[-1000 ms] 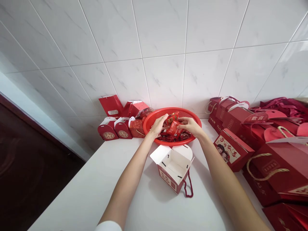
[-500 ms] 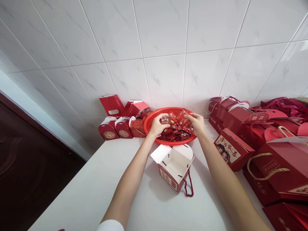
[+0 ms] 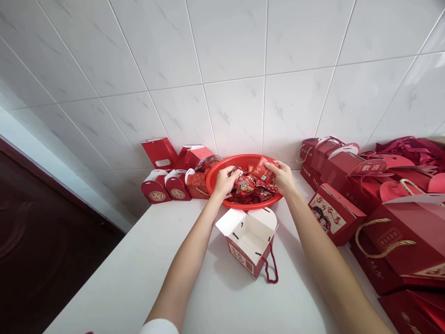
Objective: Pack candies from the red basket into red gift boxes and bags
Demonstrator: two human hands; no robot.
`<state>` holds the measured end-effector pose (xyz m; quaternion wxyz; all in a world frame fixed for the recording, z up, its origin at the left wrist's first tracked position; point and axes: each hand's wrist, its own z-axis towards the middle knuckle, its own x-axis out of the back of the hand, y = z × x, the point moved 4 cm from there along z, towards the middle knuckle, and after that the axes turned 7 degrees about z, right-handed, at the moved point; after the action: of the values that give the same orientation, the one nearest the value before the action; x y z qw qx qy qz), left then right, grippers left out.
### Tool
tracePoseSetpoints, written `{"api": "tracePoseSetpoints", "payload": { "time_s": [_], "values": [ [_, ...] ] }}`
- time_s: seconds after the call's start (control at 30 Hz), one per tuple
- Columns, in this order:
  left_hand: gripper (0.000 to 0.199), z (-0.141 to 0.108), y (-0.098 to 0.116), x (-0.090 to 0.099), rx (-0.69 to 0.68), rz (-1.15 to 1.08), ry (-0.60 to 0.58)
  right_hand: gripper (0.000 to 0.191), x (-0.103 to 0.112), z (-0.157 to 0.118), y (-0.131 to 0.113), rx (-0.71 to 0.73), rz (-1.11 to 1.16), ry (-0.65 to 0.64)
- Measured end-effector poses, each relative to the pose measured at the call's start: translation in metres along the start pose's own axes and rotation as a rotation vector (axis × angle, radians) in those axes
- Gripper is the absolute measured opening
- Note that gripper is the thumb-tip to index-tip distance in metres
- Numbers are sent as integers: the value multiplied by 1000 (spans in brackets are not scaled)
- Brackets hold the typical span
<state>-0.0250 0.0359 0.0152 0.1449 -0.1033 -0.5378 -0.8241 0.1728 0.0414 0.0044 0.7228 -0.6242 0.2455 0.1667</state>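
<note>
Both my hands are over a red plastic basket (image 3: 211,182) heaped with small red candy packets (image 3: 255,195). My left hand (image 3: 225,182), at the basket's left side, is closed on a red candy packet (image 3: 244,185) with printed lettering. At the right side, my right hand (image 3: 281,177) pinches a flat red candy packet (image 3: 264,168) between thumb and fingers. In front of the basket stands an open red gift box (image 3: 248,246), its white inside bare and its flaps spread. A dark red cord handle (image 3: 272,273) hangs from its right side onto the table.
Small red gift boxes (image 3: 157,189) line the wall on the left. Many larger red boxes with rope handles (image 3: 385,232) are stacked along the right. The white table (image 3: 139,269) meets a tiled wall (image 3: 232,111) behind; a dark door (image 3: 52,232) is at far left.
My left hand has turned, and a different-looking printed packet face shows at its fingers. The packet in my right hand has shifted slightly lower and shows more fully. The box stays put.
</note>
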Motion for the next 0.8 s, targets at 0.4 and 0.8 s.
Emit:
{"api": "tracePoseSetpoints", "payload": {
  "time_s": [0.4, 0.8],
  "values": [
    [17, -10, -2, -31, 72, 298, -655, 29, 6, 3, -3, -82, 129, 95],
    [11, 8, -4, -22, -6, 605, -297, 21, 13, 17, 5, -169, 255, 80]
  ]
}}
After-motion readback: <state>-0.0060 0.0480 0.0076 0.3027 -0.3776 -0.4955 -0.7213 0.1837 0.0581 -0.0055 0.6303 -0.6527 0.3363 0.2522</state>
